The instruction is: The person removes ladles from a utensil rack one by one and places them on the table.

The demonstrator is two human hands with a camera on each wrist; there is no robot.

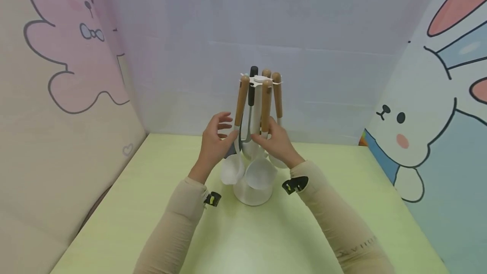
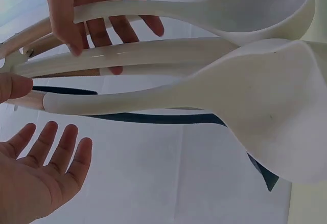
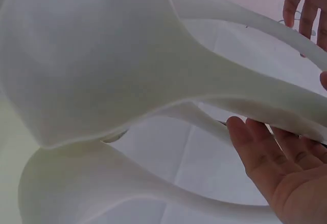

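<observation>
A white rotating utensil rack with a round base [image 1: 253,198] stands upright, hung with several kitchen utensils. Most have wooden handles and white heads; one black handle [image 1: 251,94] shows at the back. My left hand [image 1: 213,142] is at the left, its thumb touching the handle of a white ladle [image 1: 231,170] and its four fingers [image 2: 76,160] straight and apart. On the right, my right hand [image 1: 280,142] lies around the front ladle [image 1: 261,174], thumb in front and extended fingers [image 3: 265,157] behind its handle. A dark utensil head [image 1: 231,152] is partly hidden behind the left ladle.
The rack stands on a pale green table [image 1: 171,172] near its back edge. A plain whitish cloth wall [image 1: 182,54] rises behind. Side walls carry a pink cartoon bear [image 1: 72,50] and a white cartoon rabbit [image 1: 422,113].
</observation>
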